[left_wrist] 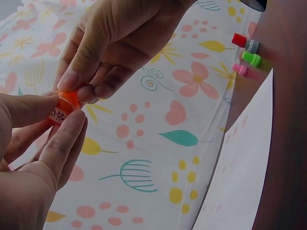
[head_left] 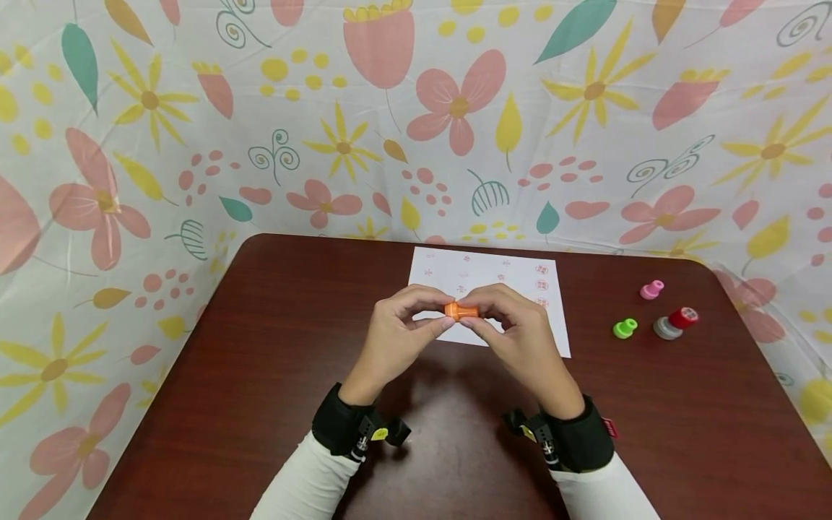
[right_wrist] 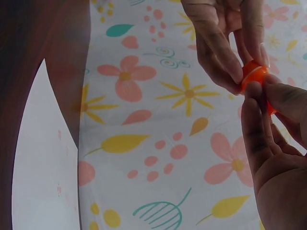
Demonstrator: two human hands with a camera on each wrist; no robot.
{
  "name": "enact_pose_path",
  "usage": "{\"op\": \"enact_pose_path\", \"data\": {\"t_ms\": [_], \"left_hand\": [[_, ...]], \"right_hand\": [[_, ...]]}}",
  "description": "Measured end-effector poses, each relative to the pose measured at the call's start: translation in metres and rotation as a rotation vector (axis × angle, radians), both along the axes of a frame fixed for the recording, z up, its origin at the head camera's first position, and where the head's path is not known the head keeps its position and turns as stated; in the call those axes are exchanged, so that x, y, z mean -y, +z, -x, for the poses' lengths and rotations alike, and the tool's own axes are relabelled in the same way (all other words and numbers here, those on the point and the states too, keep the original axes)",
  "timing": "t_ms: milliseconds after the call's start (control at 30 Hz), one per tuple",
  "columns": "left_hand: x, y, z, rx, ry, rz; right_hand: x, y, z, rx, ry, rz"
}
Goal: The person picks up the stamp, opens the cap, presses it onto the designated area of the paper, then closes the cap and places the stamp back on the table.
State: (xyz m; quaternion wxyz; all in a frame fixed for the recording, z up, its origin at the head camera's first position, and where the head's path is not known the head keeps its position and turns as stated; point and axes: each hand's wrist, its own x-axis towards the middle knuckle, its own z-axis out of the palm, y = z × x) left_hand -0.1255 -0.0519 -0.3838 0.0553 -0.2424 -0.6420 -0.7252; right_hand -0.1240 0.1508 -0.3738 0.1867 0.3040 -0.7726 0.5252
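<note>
A small orange stamp (head_left: 461,311) is held sideways in the air between both hands, over the white paper (head_left: 554,326). The left hand (head_left: 398,334) pinches one end with thumb and fingertips; the right hand (head_left: 522,334) pinches the other. In the left wrist view, the orange stamp (left_wrist: 70,101) shows a pale label with a dark character beside the left fingertips. A white line runs round the stamp (right_wrist: 255,74) in the right wrist view, where fingertips cover part of it. Rows of small red stamped marks lie on the paper, partly hidden by the hands.
On the right of the dark brown table (head_left: 299,310) stand a pink stamp (head_left: 652,289), a green stamp (head_left: 625,328) and a stamp with a red and a grey part (head_left: 676,323). A flower-patterned cloth (head_left: 364,173) hangs behind the table and along its sides.
</note>
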Motion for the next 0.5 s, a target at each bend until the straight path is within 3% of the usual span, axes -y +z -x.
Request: {"op": "enact_pose_path", "data": {"t_ms": [233, 500], "left_hand": [[-0.0025, 0.0001, -0.0006, -0.008, 0.031, -0.013], [0.0004, 0.0018, -0.0014, -0.005, 0.003, -0.009]], "right_hand": [[0.0031, 0.0003, -0.0011, -0.019, -0.018, 0.033], [0.0026, -0.0009, -0.0008, -0.012, 0.015, 0.052]]}}
